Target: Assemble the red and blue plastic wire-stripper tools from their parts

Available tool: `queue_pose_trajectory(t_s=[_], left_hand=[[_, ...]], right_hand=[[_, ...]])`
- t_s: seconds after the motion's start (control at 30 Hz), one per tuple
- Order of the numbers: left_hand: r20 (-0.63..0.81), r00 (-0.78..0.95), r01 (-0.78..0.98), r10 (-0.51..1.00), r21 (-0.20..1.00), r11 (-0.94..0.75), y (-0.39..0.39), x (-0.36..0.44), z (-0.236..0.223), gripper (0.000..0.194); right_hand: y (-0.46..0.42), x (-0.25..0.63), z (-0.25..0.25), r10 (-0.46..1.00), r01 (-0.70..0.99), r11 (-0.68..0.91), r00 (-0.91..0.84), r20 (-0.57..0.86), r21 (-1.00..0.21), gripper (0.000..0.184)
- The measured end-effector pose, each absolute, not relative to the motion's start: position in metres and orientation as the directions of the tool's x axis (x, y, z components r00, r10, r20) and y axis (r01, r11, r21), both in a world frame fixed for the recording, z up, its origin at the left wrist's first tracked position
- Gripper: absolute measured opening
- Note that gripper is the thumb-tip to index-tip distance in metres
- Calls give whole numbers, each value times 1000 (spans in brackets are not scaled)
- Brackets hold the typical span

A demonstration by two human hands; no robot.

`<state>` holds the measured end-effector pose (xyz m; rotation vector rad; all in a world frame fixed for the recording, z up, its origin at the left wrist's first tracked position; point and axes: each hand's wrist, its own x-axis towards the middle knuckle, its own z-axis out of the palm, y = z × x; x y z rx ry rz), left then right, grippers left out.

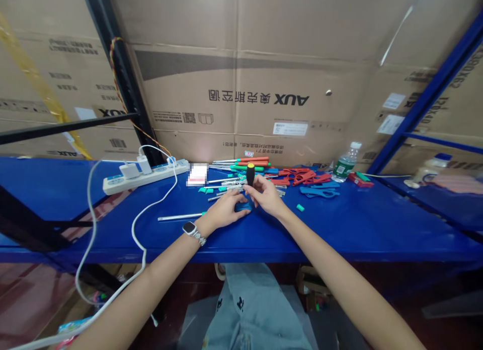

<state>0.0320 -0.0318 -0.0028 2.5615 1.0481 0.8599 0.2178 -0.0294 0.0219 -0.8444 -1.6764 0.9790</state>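
Observation:
A screwdriver (250, 175) with a black handle and yellow end cap stands upright over the blue tabletop (339, 234). The fingers of my right hand (266, 196) are closed round its lower part, and its tip is hidden. Just left of it, my left hand (224, 209) curls its thumb and fingers about a blue plastic piece (244, 207) on the table, partly covered by the hand. A metal rod with a teal end (181, 217) lies by my left wrist. Behind my hands are several metal rods (217, 196) and small teal plastic pieces (206, 190).
Red plastic parts (307, 177) and blue plastic parts (320, 190) lie to the right, near a water bottle (345, 163). Orange- and green-handled tools (249, 163) lie at the back. A power strip (158, 175) with white cables is on the left. Cardboard (241, 63) backs the shelf.

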Motion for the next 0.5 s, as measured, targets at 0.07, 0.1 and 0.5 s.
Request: queue_pose_trajectory(t_s=[0.07,0.1,0.5], left_hand=[[432,566,555,702,430,-712,-31,32,-3,23],[428,568,555,703,431,-711,-31,32,-3,23],[397,608,614,688,314,-724,-39,33,8,32]], right_hand=[[-28,213,20,884,109,446,-207,419,-888,57],[-28,210,19,893,114,438,-168,417,-892,60],[-37,243,39,918,628,356,-97,384,-692,41]])
